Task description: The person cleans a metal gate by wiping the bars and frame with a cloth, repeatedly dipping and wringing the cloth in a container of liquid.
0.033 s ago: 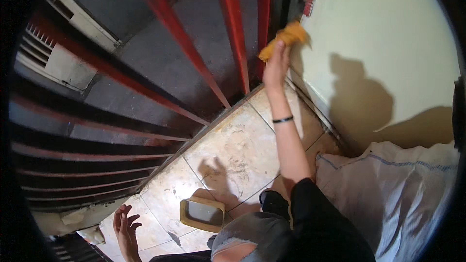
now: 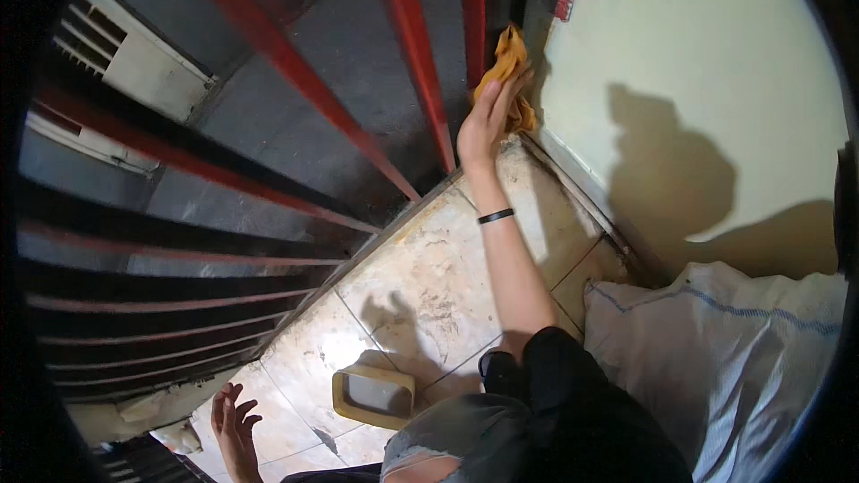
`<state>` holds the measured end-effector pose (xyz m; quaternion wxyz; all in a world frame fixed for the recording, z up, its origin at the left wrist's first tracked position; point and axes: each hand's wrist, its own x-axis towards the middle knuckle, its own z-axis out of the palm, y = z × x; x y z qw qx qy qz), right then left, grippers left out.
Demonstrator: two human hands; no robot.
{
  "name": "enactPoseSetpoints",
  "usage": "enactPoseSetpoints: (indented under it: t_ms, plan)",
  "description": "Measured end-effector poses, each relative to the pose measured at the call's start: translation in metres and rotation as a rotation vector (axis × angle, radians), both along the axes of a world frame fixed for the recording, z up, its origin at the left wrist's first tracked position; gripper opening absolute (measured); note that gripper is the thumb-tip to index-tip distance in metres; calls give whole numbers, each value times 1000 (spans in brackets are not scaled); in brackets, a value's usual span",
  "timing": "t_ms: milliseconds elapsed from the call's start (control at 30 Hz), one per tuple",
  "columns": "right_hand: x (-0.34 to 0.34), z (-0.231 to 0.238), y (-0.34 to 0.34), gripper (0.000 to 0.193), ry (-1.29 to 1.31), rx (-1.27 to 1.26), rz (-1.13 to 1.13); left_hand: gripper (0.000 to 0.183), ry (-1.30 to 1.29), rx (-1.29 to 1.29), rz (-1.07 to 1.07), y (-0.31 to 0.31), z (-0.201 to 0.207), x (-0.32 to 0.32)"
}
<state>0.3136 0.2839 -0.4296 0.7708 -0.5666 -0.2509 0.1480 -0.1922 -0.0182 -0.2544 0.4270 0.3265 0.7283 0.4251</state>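
Orange cloth (image 2: 509, 49) lies bunched beneath the right hand (image 2: 486, 121)

Head-worn fisheye view, facing down toward tiled floor (image 2: 443, 255).

Right hand (image 2: 488, 130): bare, ungloved. Right forearm (image 2: 512, 264): bare; fitted with narrow black wristband (image 2: 496, 215), smooth, close-fitting. Right sleeve (image 2: 564, 362): plain black fabric, ends near elbow. Left hand (image 2: 234, 434): bare. Trousers (image 2: 465, 420): faded grey denim; ragged opening at knee, pale frayed threads along edge. Footwear (image 2: 503, 371): black, partly hidden, exact type unclear.
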Motion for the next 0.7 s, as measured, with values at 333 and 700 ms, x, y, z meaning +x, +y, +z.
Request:
enactPoseSetpoints:
  t_ms: [333, 700]
  plan:
    - [-3, 56, 13, 32, -237, 115, -125, 59, 1, -50, -360, 1, -8, -36]
    - [57, -88, 23, 45, 29, -160, -149, 57, 74, -261, -27, -16, 22, -11]
